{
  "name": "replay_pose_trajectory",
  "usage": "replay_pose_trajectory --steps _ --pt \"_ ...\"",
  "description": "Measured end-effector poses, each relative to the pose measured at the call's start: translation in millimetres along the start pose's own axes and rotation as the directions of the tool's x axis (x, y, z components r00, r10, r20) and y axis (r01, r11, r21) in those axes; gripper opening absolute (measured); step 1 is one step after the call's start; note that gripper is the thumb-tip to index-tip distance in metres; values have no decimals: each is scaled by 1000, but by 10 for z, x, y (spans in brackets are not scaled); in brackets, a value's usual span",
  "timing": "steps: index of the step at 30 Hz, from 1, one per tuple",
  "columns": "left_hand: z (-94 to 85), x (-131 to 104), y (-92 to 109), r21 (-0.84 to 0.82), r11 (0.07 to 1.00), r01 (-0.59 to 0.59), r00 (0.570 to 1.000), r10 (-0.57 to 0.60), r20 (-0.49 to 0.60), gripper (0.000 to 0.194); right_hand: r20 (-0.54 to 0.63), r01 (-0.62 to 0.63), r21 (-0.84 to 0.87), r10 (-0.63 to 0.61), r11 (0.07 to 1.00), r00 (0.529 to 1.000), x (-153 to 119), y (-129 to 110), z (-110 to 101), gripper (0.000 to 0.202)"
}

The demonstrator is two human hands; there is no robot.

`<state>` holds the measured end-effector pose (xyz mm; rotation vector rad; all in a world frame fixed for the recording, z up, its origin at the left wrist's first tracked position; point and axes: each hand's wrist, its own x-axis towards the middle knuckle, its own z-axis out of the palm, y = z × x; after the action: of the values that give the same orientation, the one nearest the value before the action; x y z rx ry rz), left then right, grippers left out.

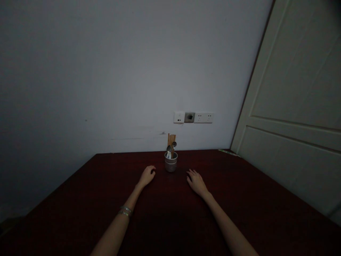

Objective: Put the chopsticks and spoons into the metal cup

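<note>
A grey ribbed cup (171, 165) stands upright on the dark red table (170, 220). Several wooden chopsticks (172, 138) lean in it, along with metal spoons (174, 144) and a piece with a white end (168, 155). Left of the cup, my left hand (147, 175) rests on the table, apart from the cup, its fingers slightly curled with a gap at the thumb and nothing in them. On the cup's other side lies my right hand (196, 181), palm down with fingers spread, also holding nothing and not touching the cup.
Behind the table rises a plain wall with a row of sockets (204, 117) and a dark outlet (189, 117). A thin green and white strip (228, 153) lies at the back right edge. A pale panelled door (293, 106) stands along the right side.
</note>
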<state>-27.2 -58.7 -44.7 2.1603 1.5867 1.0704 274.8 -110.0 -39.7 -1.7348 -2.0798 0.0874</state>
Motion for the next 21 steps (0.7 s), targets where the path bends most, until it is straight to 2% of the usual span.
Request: replay_pose_trajectory --steps 5,21 --pt "-2 18 -22 -41 998 40 999 -40 -2 23 -18 13 24 -12 1000 1000 0 -8 -21 40" --pt "-11 4 -18 -23 1000 15 1000 -15 -3 25 -8 14 -13 -14 1000 1000 3 -9 -28 43"
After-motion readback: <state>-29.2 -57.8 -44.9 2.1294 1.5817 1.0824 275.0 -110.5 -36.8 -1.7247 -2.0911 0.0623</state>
